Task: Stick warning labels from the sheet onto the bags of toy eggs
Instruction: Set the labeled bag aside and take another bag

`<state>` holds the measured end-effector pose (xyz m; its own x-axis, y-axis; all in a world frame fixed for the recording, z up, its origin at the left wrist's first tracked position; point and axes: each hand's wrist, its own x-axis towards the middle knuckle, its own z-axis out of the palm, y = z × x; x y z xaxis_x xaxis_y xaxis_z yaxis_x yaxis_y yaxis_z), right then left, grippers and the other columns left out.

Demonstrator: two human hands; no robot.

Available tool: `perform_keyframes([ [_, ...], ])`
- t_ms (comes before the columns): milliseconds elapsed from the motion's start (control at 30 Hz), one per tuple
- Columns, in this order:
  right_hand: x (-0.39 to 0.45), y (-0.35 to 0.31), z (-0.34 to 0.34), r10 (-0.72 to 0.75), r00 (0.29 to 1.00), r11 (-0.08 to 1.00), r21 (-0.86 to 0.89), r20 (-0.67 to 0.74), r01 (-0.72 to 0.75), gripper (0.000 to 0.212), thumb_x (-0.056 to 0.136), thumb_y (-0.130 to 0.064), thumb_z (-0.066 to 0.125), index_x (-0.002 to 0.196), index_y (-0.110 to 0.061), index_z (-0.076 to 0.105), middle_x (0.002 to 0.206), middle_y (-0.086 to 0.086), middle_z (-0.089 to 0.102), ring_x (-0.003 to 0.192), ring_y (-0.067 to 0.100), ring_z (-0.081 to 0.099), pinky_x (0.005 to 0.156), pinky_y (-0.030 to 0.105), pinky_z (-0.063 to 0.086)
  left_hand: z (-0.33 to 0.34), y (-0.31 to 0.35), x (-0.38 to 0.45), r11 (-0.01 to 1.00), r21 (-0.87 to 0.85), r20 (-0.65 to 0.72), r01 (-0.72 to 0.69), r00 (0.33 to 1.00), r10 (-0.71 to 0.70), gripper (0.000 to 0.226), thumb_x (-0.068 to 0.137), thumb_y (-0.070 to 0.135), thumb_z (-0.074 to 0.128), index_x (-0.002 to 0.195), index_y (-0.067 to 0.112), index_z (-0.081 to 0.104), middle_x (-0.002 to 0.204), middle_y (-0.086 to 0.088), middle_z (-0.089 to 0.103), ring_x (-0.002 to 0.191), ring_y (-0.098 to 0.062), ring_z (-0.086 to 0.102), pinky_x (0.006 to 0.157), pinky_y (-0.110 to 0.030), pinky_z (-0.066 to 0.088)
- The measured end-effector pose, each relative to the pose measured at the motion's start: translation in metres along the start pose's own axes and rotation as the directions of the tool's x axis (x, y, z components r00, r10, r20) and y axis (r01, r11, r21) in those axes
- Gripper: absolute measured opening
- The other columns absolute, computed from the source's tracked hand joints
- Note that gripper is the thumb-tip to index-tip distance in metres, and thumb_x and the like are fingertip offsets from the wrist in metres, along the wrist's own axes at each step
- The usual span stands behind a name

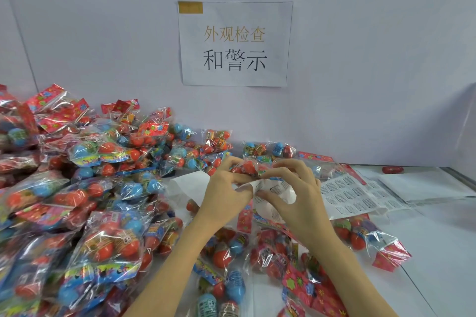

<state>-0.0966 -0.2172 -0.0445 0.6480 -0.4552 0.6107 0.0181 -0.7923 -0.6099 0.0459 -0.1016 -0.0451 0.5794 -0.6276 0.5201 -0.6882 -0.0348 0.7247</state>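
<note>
Both hands meet at the centre of the view over a clear bag of toy eggs (251, 168) with red and blue eggs inside. My left hand (226, 185) grips the bag from the left, thumb on its near face. My right hand (291, 188) pinches a white warning label (273, 191) against the bag's near side. The label sheet (353, 195), printed with several small text blocks, lies flat on the table just right of my right hand.
A big heap of bagged eggs (77, 201) fills the left half of the table. More bags (296, 260) lie under my forearms and at the right (371, 237). A paper sign (235, 44) hangs on the back wall. A loose red egg (392, 169) rests at the far right.
</note>
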Motion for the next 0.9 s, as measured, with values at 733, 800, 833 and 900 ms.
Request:
perform_keyframes([
  [733, 0.004, 0.0, -0.006, 0.05, 0.996, 0.981, 0.193, -0.073, -0.035, 0.014, 0.086, -0.022, 0.085, 0.093, -0.034, 0.083, 0.117, -0.014, 0.068, 0.116, 0.003, 0.062, 0.091, 0.014, 0.046, -0.01, 0.009, -0.001, 0.969, -0.118, 0.249, 0.218, 0.951, -0.183, 0.028, 0.106, 0.026, 0.059, 0.091, 0.039, 0.079, 0.117, 0.008, 0.051, 0.1, 0.013, 0.048, 0.085, -0.008, 0.034],
  [800, 0.006, -0.002, -0.009, 0.134, 0.989, 0.935, 0.34, -0.065, -0.104, 0.006, 0.088, -0.029, 0.082, 0.093, -0.033, 0.082, 0.112, -0.014, 0.073, 0.111, 0.007, 0.067, 0.094, 0.024, 0.051, -0.009, 0.008, 0.0, 0.97, -0.09, 0.23, 0.225, 0.952, -0.2, 0.023, 0.103, 0.028, 0.064, 0.099, 0.047, 0.074, 0.119, 0.01, 0.047, 0.102, 0.007, 0.05, 0.085, -0.009, 0.038],
  [833, 0.007, -0.002, -0.011, 0.196, 0.979, 0.884, 0.442, -0.058, -0.151, 0.006, 0.09, -0.028, 0.08, 0.094, -0.031, 0.082, 0.108, -0.011, 0.076, 0.107, 0.009, 0.07, 0.095, 0.03, 0.054, -0.01, 0.008, 0.001, 0.969, -0.084, 0.208, 0.232, 0.955, -0.211, 0.025, 0.101, 0.024, 0.066, 0.107, 0.048, 0.072, 0.121, 0.008, 0.045, 0.102, 0.003, 0.051, 0.086, -0.007, 0.041],
  [900, 0.009, -0.003, -0.017, 0.306, 0.951, 0.786, 0.577, -0.054, -0.22, 0.009, 0.093, -0.023, 0.078, 0.096, -0.03, 0.082, 0.102, -0.006, 0.079, 0.099, 0.012, 0.073, 0.092, 0.034, 0.058, -0.012, 0.008, 0.003, 0.951, -0.143, 0.158, 0.273, 0.955, -0.25, 0.041, 0.101, 0.011, 0.063, 0.127, 0.042, 0.061, 0.129, 0.001, 0.04, 0.104, -0.006, 0.054, 0.096, -0.01, 0.045],
])
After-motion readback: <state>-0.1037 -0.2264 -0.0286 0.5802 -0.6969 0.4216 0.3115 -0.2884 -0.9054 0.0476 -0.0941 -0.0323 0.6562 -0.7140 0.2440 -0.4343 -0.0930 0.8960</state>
